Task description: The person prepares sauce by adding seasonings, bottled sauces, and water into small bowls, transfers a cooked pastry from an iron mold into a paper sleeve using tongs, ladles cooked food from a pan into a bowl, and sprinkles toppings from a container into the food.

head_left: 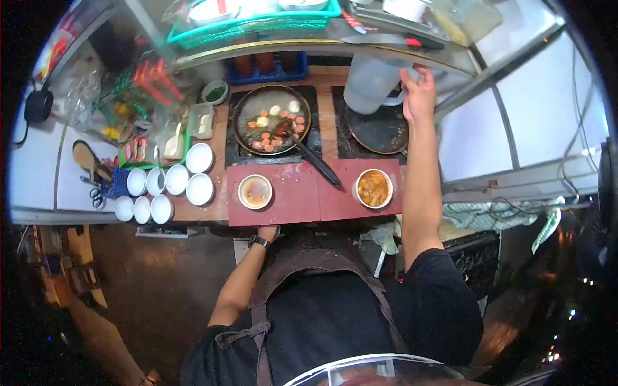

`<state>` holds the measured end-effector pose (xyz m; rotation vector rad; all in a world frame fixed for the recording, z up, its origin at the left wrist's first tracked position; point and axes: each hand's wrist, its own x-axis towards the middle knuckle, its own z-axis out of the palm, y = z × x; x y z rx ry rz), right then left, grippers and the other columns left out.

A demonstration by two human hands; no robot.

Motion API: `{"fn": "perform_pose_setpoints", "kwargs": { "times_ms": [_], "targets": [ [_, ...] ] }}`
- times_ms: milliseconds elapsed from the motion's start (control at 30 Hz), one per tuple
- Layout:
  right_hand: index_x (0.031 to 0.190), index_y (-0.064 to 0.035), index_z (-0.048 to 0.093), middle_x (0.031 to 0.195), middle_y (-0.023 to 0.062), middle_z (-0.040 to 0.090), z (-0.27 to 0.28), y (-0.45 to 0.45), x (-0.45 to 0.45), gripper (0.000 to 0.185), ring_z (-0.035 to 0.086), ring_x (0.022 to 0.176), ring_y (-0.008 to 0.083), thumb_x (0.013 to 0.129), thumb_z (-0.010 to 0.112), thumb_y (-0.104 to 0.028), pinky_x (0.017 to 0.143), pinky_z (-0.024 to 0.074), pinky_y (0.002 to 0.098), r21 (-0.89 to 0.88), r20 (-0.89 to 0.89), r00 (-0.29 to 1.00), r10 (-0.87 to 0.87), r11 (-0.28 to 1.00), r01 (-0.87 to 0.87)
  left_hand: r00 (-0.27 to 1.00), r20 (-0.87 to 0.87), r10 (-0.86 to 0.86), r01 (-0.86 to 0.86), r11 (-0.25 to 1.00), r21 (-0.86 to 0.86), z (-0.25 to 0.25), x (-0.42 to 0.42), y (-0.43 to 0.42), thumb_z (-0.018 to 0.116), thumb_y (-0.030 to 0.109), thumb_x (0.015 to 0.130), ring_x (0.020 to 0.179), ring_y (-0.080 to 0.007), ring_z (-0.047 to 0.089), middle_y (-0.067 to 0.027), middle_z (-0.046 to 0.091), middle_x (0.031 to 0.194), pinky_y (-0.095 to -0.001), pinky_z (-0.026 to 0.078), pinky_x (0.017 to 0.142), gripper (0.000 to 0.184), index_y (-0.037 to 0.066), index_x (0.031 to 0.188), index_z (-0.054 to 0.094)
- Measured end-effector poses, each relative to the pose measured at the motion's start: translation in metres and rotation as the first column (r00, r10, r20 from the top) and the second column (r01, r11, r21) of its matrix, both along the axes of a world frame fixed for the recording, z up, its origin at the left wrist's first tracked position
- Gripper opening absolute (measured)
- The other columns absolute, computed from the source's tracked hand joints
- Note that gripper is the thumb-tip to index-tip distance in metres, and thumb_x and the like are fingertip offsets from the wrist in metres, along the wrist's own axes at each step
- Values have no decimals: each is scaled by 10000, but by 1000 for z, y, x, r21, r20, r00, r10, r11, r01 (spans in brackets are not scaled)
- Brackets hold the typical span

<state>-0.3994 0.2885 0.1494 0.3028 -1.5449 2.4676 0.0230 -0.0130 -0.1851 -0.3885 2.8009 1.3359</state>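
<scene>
My right hand [420,93] reaches up at the right, its fingers closed at the handle of a translucent plastic pitcher [369,83]. The pitcher is over the far part of a dark pan [380,132] on the right burner. My left hand [268,233] is low at the counter's front edge, its fingers hidden under it. On the left burner, a frying pan [243,138] holds liquid, orange round slices and whitish pieces. A red-coated utensil with a black handle [320,164] rests in it. Two bowls stand in front: one with brownish liquid [255,192], one with orange-brown food [374,188].
Several white cups [199,189] cluster at the left, beside a green tray [187,151] of packets. A small bowl of chopped greens [215,92] sits behind. Overhead, a shelf [277,46] carries a teal basket [257,27] and a knife [386,40]. A cloth [489,217] hangs at right.
</scene>
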Motion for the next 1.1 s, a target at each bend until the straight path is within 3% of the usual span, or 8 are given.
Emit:
{"fn": "perform_pose_setpoints", "kwargs": {
  "times_ms": [67,267,433,633,733,867,1033,1100],
  "targets": [
    [1292,1,523,1175,114,641,-5,28,21,490,625,1032,201,868,761,61,915,514,335,190,70,993,-96,978,81,998,-14,-59,58,997,-55,-4,-24,9,481,262,1022,1129,-358,634,-187,690,1197,-488,491,938,340,21,1174,667],
    [1277,29,518,1044,102,659,48,87,126,495,602,900,144,872,800,-13,811,492,272,243,75,973,-218,950,194,963,25,-269,251,859,-447,-33,-31,-2,493,267,1021,1124,-344,634,-170,689,1197,-489,499,930,330,33,1184,660],
    [1292,29,545,834,13,621,86,97,192,501,506,729,80,896,811,-121,676,397,224,508,91,896,-435,794,334,898,62,-435,340,600,-725,-56,-30,1,503,271,1020,1121,-332,635,-157,688,1196,-490,506,924,323,43,1192,654],
    [1237,63,576,985,96,669,83,114,230,460,568,821,76,894,808,-138,714,462,225,722,118,823,-556,616,313,826,152,-543,294,185,-938,-80,-33,-7,515,276,1020,1117,-318,635,-140,687,1196,-492,514,917,315,55,1203,646],
    [1208,70,589,1002,100,669,70,122,233,442,555,787,71,879,816,-117,667,461,229,747,95,815,-572,582,321,791,208,-575,226,-40,-973,-91,-35,-20,521,278,1019,1115,-311,635,-132,687,1196,-492,518,913,312,61,1208,643],
    [1178,80,607,1030,129,672,59,129,230,438,573,849,90,861,829,-125,729,479,231,790,176,799,-575,567,234,756,281,-591,91,-330,-940,-105,-37,-32,529,281,1019,1112,-302,635,-121,687,1196,-493,523,908,309,69,1214,638],
    [1136,49,645,912,71,668,45,137,223,437,503,665,55,837,848,-196,566,423,244,900,6,821,-571,361,245,738,375,-562,-89,-631,-770,-124,-21,-52,540,285,1018,1108,-290,635,-108,686,1196,-494,530,902,305,78,1223,632],
    [1151,50,632,830,33,642,57,128,224,431,497,621,50,847,838,-176,539,400,230,881,79,818,-570,424,210,737,408,-539,-158,-725,-671,-132,-16,-50,544,287,1018,1107,-285,635,-102,686,1196,-494,532,899,304,82,1226,629]
  ]
}}
